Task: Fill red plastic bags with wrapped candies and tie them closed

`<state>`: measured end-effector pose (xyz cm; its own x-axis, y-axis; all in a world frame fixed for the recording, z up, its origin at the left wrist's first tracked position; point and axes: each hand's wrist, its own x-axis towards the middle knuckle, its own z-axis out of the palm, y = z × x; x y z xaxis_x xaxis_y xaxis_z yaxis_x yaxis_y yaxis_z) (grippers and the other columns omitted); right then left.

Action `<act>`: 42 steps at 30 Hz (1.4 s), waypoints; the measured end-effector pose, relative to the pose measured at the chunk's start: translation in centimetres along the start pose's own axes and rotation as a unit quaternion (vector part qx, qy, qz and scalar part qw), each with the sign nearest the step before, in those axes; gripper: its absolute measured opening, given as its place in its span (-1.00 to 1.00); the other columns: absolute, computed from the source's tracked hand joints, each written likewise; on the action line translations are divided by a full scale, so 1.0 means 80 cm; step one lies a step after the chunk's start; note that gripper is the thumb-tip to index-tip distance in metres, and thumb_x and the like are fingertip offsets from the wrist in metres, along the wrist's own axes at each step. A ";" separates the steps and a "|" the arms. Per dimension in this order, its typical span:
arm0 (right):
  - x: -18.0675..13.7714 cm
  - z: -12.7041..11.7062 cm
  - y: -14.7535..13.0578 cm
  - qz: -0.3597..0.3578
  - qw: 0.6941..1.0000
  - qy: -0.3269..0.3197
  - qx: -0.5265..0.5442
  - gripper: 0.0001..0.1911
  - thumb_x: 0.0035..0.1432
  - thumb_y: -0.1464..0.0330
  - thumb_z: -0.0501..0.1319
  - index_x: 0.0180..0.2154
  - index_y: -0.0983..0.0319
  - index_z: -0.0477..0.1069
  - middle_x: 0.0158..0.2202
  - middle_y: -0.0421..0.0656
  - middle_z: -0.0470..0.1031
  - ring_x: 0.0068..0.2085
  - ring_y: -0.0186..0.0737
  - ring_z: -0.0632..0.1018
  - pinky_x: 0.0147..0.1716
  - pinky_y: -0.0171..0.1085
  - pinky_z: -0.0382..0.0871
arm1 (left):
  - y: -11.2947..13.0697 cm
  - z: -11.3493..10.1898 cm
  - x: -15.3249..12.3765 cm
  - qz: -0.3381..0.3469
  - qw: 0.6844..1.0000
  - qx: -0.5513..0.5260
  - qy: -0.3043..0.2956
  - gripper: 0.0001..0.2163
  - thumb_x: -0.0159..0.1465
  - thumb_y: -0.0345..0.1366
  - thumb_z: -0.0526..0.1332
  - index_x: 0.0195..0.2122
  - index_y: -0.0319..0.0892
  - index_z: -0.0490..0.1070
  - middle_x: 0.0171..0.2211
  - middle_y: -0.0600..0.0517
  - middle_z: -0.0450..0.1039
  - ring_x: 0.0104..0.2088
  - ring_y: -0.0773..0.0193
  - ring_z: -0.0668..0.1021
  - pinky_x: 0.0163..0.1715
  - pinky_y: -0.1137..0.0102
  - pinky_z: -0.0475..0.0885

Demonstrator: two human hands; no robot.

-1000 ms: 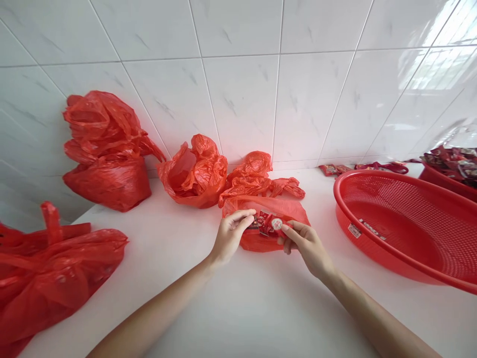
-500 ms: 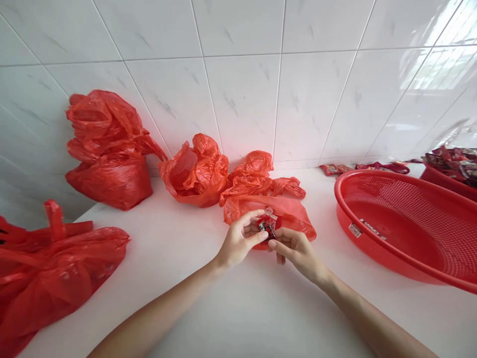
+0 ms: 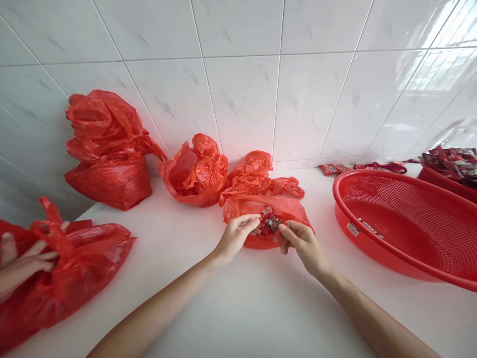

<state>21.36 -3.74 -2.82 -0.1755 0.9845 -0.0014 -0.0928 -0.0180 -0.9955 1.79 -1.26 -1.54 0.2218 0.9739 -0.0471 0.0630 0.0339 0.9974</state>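
Note:
A small shiny dark snack packet (image 3: 275, 223), slightly blurred, is pinched at its right side by my right hand (image 3: 301, 246). My left hand (image 3: 234, 235) is close by on the left, its thumb and fingers drawn together at the edge of some red packets. Whatever lies between those fingertips is too small to make out. Both hands are over the open mouth of a thin red plastic bag (image 3: 283, 205) lying on the white table (image 3: 231, 313). More small red packets show inside the bag, partly covered by my fingers.
Another person's hand (image 3: 26, 268) is on a red bag (image 3: 89, 263) at the left. Crumpled red bags (image 3: 112, 174) stand along the tiled wall. A red mesh basket (image 3: 395, 238) is at the right, with a second basket of packets (image 3: 456, 164) behind it and loose packets (image 3: 330, 169) nearby.
The dark packet has moved right with my right hand, away from my left thumb. Another person's hand has appeared on the left bag, which has shifted slightly.

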 end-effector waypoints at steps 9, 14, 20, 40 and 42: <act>0.009 -0.024 0.004 -0.157 0.958 0.123 -0.207 -0.76 0.21 0.18 0.23 -0.17 0.16 0.50 -0.28 -0.09 0.61 -0.37 -0.14 0.55 -0.33 -0.10 0.49 | -0.007 -0.024 0.010 0.149 0.908 0.390 0.010 -0.80 0.30 -0.29 0.16 -0.19 -0.15 0.58 -0.12 -0.10 0.59 -0.08 0.05 0.58 0.05 0.14 0.43; 0.013 -0.041 0.013 -0.248 0.809 0.171 -0.504 -0.79 0.24 0.34 0.15 -0.15 0.14 0.55 -0.01 0.00 0.58 0.10 0.13 0.45 0.06 0.10 0.32 | 0.002 -0.040 0.012 0.095 0.786 0.609 0.041 -0.78 0.33 -0.29 0.14 -0.12 -0.20 0.55 0.02 -0.24 0.49 0.02 -0.12 0.53 0.05 0.02 0.36; 0.021 -0.053 0.020 -0.082 0.750 0.136 -0.643 -0.62 0.12 0.35 0.24 0.02 0.18 0.45 0.09 0.08 0.52 0.12 0.18 0.46 0.03 0.05 0.26 | 0.009 -0.043 0.010 0.036 0.774 0.631 0.039 -0.80 0.30 -0.30 0.15 -0.12 -0.18 0.51 0.05 -0.25 0.42 -0.03 -0.09 0.55 -0.01 0.05 0.37; 0.026 -0.059 -0.024 -0.208 0.946 0.219 -0.117 -0.80 0.03 0.24 0.38 -0.27 0.17 0.58 -0.25 -0.10 0.64 -0.16 -0.03 0.58 -0.07 -0.05 0.43 | 0.044 -0.064 0.014 0.335 0.845 0.397 0.131 -0.76 0.27 -0.43 0.10 -0.22 -0.14 0.57 -0.19 -0.05 0.47 -0.18 0.22 0.57 -0.16 0.35 0.51; 0.028 -0.060 -0.032 -0.220 0.944 0.235 -0.072 -0.80 0.01 0.24 0.40 -0.28 0.17 0.58 -0.26 -0.12 0.63 -0.17 -0.06 0.58 -0.09 -0.08 0.43 | 0.054 -0.066 0.010 0.351 0.844 0.376 0.151 -0.77 0.27 -0.42 0.11 -0.25 -0.14 0.58 -0.16 -0.05 0.48 -0.19 0.23 0.57 -0.22 0.38 0.52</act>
<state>25.93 -0.63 -0.74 0.3061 0.8605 0.4071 0.0856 0.4010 -0.9121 -2.89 0.84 3.04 0.2092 0.7121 0.6702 0.6440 -0.6161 0.4536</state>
